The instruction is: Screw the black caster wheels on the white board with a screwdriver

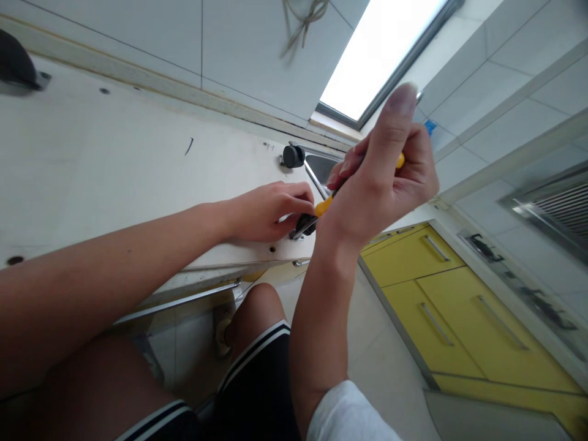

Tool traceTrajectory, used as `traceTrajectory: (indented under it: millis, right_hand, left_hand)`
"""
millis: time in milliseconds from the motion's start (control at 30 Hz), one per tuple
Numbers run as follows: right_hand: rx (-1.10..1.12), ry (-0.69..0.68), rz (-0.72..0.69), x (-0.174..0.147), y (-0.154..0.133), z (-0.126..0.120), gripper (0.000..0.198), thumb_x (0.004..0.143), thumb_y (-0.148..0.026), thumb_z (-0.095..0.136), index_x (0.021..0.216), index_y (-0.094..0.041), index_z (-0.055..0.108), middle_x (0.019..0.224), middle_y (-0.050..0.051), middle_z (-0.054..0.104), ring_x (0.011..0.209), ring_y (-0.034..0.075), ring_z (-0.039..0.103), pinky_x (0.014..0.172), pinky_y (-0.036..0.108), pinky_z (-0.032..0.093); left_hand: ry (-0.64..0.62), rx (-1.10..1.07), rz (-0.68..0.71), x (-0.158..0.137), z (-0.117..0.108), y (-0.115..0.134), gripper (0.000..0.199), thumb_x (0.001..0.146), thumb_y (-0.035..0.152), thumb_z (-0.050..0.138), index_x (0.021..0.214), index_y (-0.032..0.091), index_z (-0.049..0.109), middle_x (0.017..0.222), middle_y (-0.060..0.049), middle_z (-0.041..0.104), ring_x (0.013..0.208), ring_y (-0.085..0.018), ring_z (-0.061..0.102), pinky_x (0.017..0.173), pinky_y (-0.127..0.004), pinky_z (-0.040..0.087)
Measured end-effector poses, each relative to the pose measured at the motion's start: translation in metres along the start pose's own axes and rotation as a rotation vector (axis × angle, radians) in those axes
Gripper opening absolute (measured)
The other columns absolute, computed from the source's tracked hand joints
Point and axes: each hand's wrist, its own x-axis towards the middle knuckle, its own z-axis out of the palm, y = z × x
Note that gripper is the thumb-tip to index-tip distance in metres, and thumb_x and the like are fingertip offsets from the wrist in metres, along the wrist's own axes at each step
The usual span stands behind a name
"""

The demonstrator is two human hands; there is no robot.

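Observation:
My right hand [386, 153] is wrapped round the yellow and black handle of a screwdriver [324, 206], its thumb stretched along the top. The metal shaft slants down to the mounting plate of a black caster wheel [307, 224] at the near right corner of a white board [138, 165]. On that board rests my left hand [275, 211], with its fingers curled against the caster. Its fingertips are partly hidden, and so is the screwdriver's tip. Behind stands another black caster [293, 156] at the far right corner.
A third dark caster [16, 61] sits at the far left. The board has a few dark holes and a pen mark. Beyond its right end is a metal sink [321, 168]. Yellow cabinets [427, 294] stand to the right, and a tied string [307, 21] hangs on the tiled wall.

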Motion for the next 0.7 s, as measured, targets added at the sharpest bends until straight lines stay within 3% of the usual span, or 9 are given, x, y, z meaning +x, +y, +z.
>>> traceTrajectory:
  millis: [100, 267, 467, 600, 700]
  right_hand:
    - [0.063, 0.154, -0.062, -0.005, 0.004, 0.003, 0.051, 0.114, -0.047, 0.063, 0.072, -0.022, 0.049, 0.064, -0.005, 0.043, 0.054, 0.004, 0.039, 0.051, 0.022, 0.034]
    - [0.239, 0.034, -0.060, -0.005, 0.015, -0.007, 0.027, 0.107, -0.034, 0.061, 0.084, -0.020, 0.066, 0.076, -0.002, 0.057, 0.059, 0.007, 0.050, 0.053, 0.026, 0.037]
    - [0.287, -0.056, -0.024, -0.001, 0.021, -0.023, 0.013, 0.101, -0.032, 0.076, 0.091, -0.026, 0.073, 0.097, -0.002, 0.069, 0.075, 0.009, 0.055, 0.067, 0.026, 0.049]
    - [0.312, -0.133, 0.108, -0.002, 0.017, -0.032, 0.018, 0.097, -0.039, 0.085, 0.097, -0.028, 0.070, 0.100, -0.003, 0.064, 0.083, 0.009, 0.058, 0.077, 0.022, 0.058]
    - [0.325, -0.186, 0.193, -0.004, 0.014, -0.040, 0.026, 0.099, -0.044, 0.085, 0.104, -0.028, 0.065, 0.104, -0.004, 0.061, 0.099, 0.009, 0.070, 0.090, 0.023, 0.067]
  left_hand:
    - [-0.017, 0.009, -0.032, 0.001, -0.001, 0.003, 0.033, 0.097, 0.005, 0.060, 0.114, 0.021, 0.084, 0.127, -0.013, 0.077, 0.116, -0.027, 0.074, 0.103, -0.039, 0.058]
    - [-0.034, 0.034, -0.072, 0.001, -0.003, 0.009, 0.041, 0.096, 0.002, 0.056, 0.121, 0.021, 0.084, 0.129, -0.012, 0.076, 0.117, -0.027, 0.074, 0.108, -0.039, 0.058]
    - [-0.037, 0.032, -0.070, 0.001, -0.004, 0.009, 0.041, 0.097, 0.004, 0.058, 0.125, 0.020, 0.084, 0.132, -0.013, 0.076, 0.116, -0.027, 0.075, 0.103, -0.038, 0.059]
    - [-0.026, 0.030, -0.068, 0.000, -0.003, 0.008, 0.043, 0.097, 0.005, 0.058, 0.127, 0.021, 0.084, 0.132, -0.013, 0.077, 0.115, -0.027, 0.076, 0.103, -0.040, 0.060]
    - [-0.036, 0.049, -0.102, 0.000, -0.003, 0.008, 0.043, 0.099, 0.007, 0.058, 0.128, 0.024, 0.085, 0.135, -0.012, 0.078, 0.119, -0.027, 0.076, 0.109, -0.042, 0.060]
